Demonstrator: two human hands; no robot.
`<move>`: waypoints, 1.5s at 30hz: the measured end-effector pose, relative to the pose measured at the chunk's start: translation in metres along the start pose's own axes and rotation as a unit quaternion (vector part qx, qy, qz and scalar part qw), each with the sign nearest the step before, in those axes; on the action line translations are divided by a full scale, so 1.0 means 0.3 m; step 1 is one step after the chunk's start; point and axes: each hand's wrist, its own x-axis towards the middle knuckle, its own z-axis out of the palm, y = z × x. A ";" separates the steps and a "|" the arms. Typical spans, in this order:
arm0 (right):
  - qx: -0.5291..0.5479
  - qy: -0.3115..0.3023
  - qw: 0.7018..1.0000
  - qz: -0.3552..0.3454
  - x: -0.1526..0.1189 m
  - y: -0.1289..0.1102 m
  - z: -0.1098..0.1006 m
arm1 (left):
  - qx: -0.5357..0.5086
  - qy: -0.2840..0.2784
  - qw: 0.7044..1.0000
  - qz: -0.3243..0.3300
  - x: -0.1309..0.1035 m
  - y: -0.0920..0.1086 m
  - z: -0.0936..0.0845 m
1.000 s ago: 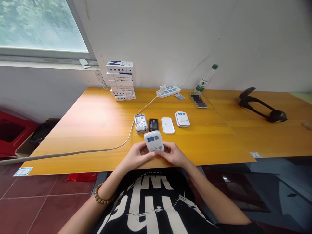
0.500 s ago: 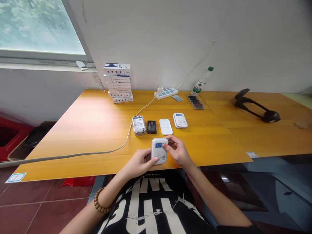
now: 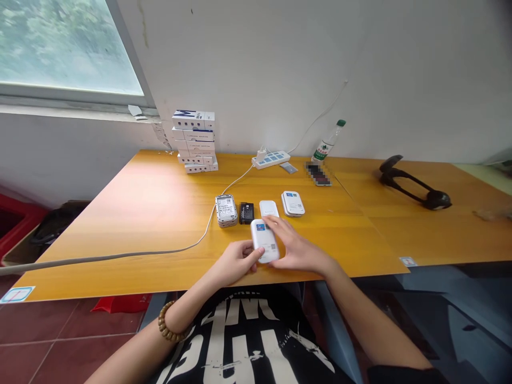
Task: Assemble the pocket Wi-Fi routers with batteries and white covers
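Observation:
A white portable Wi-Fi device (image 3: 265, 239), rounded at the corners, with a blue sticker and a small square code, is held above the front part of the table. My left hand (image 3: 239, 260) grips its lower left side, thumb on the face. My right hand (image 3: 298, 246) spans its right side, fingers at the top corner and thumb near the bottom. Just behind it lies a white cover (image 3: 268, 208), partly hidden by my right fingers. Left of that are a black battery (image 3: 247, 213) and a stack of opened devices (image 3: 226, 209). Another stack of white devices (image 3: 293, 204) lies to the right.
Stacked white boxes (image 3: 194, 134) stand at the back left. A power strip (image 3: 271, 159) has a plug and a grey cable (image 3: 160, 253) running to the left edge. Farther right are a water bottle (image 3: 327, 144), a blurred-out phone (image 3: 319, 174) and a black stand-like object (image 3: 414, 184).
My right hand has shifted from pinching the device's upper right corner to spreading along its right side. The device has tilted slightly. The view has moved a little.

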 end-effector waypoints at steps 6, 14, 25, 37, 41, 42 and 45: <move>0.059 0.025 0.984 0.166 0.069 0.253 -0.285 | 0.172 0.156 0.965 0.122 0.028 0.067 -0.178; 0.069 -0.026 0.968 0.241 0.137 0.389 -0.349 | 0.357 0.134 0.921 0.085 0.126 0.033 -0.482; 0.019 -0.041 0.975 0.219 0.149 0.402 -0.355 | 0.320 0.101 0.933 0.129 0.177 -0.037 -0.483; -0.071 -0.081 0.993 0.049 0.375 0.092 -0.016 | 0.351 0.039 0.914 0.202 -0.007 0.019 -0.261; -0.096 -0.091 0.991 0.029 0.421 0.103 0.023 | 0.336 0.015 0.924 0.182 -0.064 -0.041 -0.150; -0.096 -0.081 0.992 0.019 0.416 0.104 0.018 | 0.334 0.018 0.926 0.175 -0.068 -0.057 -0.132; -0.098 -0.021 0.995 -0.015 0.363 0.079 -0.011 | 0.334 0.049 0.927 0.160 -0.069 -0.098 -0.103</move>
